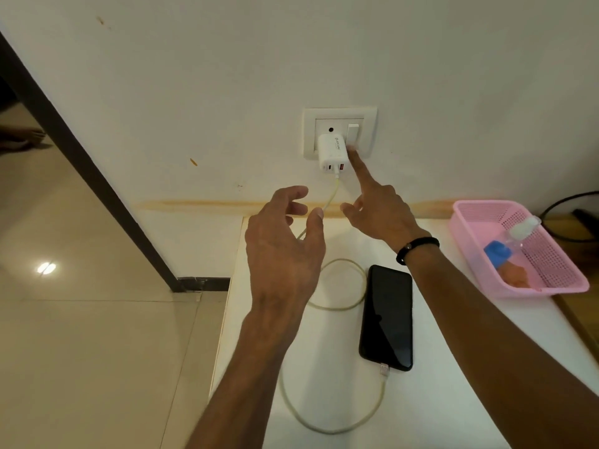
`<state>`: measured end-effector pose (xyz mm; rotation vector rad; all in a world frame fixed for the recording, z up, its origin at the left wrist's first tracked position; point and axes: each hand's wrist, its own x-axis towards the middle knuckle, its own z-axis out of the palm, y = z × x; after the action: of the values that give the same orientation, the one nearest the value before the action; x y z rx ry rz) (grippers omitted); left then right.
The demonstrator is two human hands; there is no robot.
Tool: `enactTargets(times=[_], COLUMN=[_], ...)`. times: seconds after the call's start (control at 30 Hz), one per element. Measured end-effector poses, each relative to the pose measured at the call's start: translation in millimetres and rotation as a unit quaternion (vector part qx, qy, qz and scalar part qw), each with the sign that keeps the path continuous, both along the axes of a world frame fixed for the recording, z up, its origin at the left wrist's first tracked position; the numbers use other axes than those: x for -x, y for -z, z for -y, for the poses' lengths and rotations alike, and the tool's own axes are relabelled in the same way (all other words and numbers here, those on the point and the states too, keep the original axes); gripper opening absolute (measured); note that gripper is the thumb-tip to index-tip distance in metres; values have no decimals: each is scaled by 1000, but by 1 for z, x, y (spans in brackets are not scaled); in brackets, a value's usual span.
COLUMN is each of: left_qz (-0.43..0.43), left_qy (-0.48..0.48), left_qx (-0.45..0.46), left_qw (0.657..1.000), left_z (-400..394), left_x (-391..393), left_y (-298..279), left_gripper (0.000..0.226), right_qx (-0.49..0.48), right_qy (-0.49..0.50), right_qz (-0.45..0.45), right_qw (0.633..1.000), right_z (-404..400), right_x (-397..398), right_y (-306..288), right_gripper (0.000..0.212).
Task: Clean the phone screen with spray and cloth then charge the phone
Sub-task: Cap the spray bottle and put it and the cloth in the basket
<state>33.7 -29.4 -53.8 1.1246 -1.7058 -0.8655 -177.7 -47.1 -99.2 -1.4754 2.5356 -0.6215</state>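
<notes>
A black phone [387, 317] lies face up on the white table [453, 367], its screen dark. A pale yellow cable [340, 307] is plugged into its near end and loops up to a white charger [331, 153] seated in the wall socket plate [339, 115]. My right hand [372, 205] reaches to the wall, its index fingertip touching the bottom of the white switch [352, 135] beside the charger. My left hand [285, 251] hovers over the table's left part with fingers spread, holding nothing, in front of the cable.
A pink plastic basket [564, 285] stands at the table's right, holding a clear spray bottle [522, 230], a blue item [497, 252] and an orange cloth [515, 275]. A black cord [557, 205] curves behind it. Tiled floor [81, 351] lies beyond the table's left edge.
</notes>
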Motion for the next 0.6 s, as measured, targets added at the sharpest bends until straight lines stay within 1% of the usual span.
enactTargets(times=[0.07, 0.13, 0.23, 0.4, 0.5, 0.6], left_qz=[-1, 17, 37, 83, 145, 218], left_qy=[0, 1, 25, 101, 151, 193], left_qx=[0, 6, -4, -33, -47, -54], left_qw=[1000, 1000, 999, 991, 977, 955], left_z=[0, -1, -7, -21, -33, -47], left_x=[0, 1, 2, -7, -19, -25], left_y=[0, 1, 2, 10, 15, 24], left_gripper=[20, 11, 12, 10, 10, 12], right_qx=[5, 31, 43, -22, -59, -92], right_qy=[11, 20, 34, 36, 50, 56], right_qz=[37, 85, 122, 134, 144, 156], right_qw=[999, 996, 991, 990, 987, 982], right_z=[-9, -25, -59, -127, -166, -199], right_x=[-1, -5, -16, -32, -36, -39], right_y=[-7, -13, -17, -16, -18, -17], right_gripper=[97, 86, 72, 58, 49, 43])
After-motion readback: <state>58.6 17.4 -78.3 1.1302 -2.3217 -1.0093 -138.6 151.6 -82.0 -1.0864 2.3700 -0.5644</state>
